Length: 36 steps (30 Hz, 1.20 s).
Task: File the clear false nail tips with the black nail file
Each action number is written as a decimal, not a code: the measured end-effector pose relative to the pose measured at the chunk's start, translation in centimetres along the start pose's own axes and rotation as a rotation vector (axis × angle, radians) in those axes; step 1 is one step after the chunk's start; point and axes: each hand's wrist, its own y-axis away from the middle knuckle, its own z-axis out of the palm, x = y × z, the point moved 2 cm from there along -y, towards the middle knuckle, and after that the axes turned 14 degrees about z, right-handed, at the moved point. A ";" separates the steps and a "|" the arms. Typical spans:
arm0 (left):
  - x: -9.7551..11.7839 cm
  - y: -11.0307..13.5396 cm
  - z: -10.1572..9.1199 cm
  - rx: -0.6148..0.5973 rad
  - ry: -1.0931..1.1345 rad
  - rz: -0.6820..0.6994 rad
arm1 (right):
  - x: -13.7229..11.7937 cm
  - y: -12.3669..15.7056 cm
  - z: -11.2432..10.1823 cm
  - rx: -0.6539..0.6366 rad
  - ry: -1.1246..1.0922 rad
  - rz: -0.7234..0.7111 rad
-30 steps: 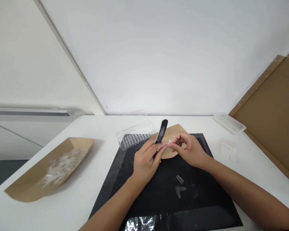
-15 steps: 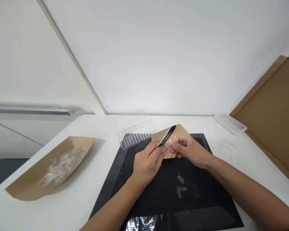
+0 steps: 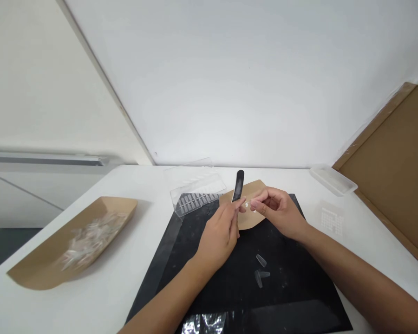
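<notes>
My left hand is closed around a black nail file, which stands nearly upright out of its grip. Thumb and fingertips of my right hand are pinched together just to the right of it; whatever they hold is too small to make out. Beneath both hands lies a small brown paper tray with a few white bits on it. Closer to me, clear nail tips rest on the black mat.
At left, a brown paper tray holds a heap of clear nail tips. An opened clear case with rows of nail tips sits behind the mat's left corner. A translucent tray and a cardboard panel are on the right.
The nail file has swung from a rightward slant to nearly upright. My hands have drawn slightly apart, and the left has shifted a little to the right.
</notes>
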 end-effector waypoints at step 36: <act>1.7 -0.3 -0.2 0.083 0.124 -0.147 | 1.4 0.0 0.1 0.186 0.797 -0.495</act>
